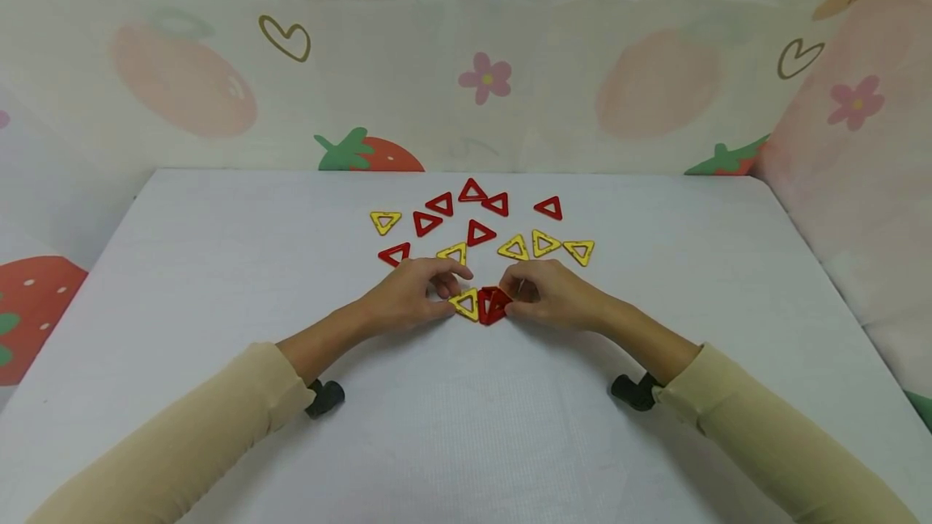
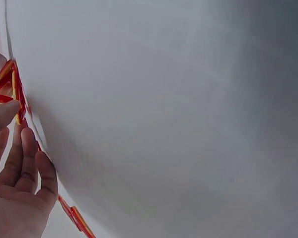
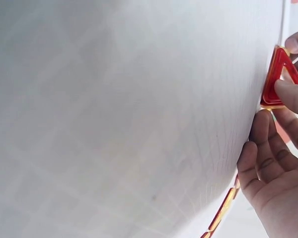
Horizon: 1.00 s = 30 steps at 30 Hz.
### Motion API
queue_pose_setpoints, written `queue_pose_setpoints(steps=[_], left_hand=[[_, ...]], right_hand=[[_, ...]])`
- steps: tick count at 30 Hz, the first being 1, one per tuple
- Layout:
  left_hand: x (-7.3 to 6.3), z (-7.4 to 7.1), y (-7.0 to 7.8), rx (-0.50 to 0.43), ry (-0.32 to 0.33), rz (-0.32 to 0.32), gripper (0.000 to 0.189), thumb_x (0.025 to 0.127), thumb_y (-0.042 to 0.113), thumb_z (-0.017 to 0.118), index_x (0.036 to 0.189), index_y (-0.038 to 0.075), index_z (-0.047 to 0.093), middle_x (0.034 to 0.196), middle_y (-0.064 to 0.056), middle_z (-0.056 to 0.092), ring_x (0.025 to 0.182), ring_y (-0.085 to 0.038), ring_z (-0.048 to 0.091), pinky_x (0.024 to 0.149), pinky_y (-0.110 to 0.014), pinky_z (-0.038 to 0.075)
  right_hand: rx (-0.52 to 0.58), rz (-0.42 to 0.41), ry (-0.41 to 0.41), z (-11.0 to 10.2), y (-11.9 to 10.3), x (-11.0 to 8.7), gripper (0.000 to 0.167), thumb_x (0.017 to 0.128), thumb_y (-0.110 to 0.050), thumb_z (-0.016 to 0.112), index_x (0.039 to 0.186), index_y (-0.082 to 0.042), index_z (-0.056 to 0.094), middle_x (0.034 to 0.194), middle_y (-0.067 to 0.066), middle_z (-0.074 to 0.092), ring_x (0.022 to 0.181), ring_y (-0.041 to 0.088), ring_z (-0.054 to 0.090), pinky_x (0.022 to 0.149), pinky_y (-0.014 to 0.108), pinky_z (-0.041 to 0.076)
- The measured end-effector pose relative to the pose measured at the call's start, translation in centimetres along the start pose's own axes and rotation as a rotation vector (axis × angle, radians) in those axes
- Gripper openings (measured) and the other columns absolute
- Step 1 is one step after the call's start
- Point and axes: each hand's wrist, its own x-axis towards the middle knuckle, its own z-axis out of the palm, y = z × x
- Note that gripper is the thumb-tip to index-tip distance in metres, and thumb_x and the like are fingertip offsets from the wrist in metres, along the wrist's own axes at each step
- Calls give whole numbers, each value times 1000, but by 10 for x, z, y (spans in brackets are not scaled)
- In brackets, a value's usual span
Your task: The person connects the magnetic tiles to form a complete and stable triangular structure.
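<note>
Near the middle of the white table, my left hand (image 1: 411, 293) pinches a hollow yellow triangle tile (image 1: 475, 306) by its left corner. Right beside it, a small cluster of red triangle tiles (image 1: 485, 312) stands partly raised, its right side pinched by my right hand (image 1: 553, 293). In the right wrist view, the right thumb (image 3: 294, 96) lies over the face of a red tile (image 3: 269, 91), with fingers behind it. From the left wrist, the left thumb (image 2: 2, 116) overlaps the tiles' edge, while the other fingers (image 2: 27, 158) extend below.
Behind the hands, several loose red triangle tiles (image 1: 559, 207) and several yellow ones (image 1: 580, 245) lie spread on the white table (image 1: 466, 427). One yellow tile sits partly behind the left hand. A patterned cloth (image 1: 546, 23) hangs at the table's back edge.
</note>
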Motion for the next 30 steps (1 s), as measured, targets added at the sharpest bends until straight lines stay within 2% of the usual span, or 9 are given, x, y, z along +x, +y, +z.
queue_pose_setpoints(steps=[12, 30], left_hand=[[0, -2, 2, -45, 15, 13, 42, 88, 6, 74, 128, 8, 63, 99, -1, 67, 94, -18, 61, 81, -32, 52], [3, 0, 6, -85, 49, 93, 39, 87, 5, 75, 125, 3, 63, 97, -2, 68, 89, -18, 62, 76, -32, 51]], right_hand=[[7, 8, -1, 0, 0, 0, 17, 88, -11, 76, 104, -10, 69, 91, -5, 66, 82, 13, 58, 76, 30, 53], [3, 10, -1, 0, -2, 0, 20, 88, -11, 76, 106, -9, 68, 92, -4, 66, 83, 14, 58, 76, 30, 53]])
